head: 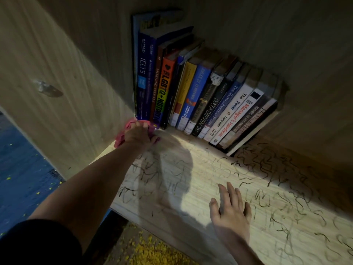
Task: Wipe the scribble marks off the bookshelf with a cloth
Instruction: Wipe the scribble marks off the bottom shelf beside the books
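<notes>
While the left hand (138, 133) gripped the pink cloth (120, 138) bunched at the back-left corner of the shelf (206, 148) (just beside the books (200, 96)), the scribble marks (254, 165) ran rightward and frontward along its length, nearer the right hand (231, 211), flat, fingers straight.

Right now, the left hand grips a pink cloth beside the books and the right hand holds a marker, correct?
No marker: the head view shows the right hand empty, resting flat on the scribbled shelf. The left hand does grip the pink cloth beside the books.
</notes>
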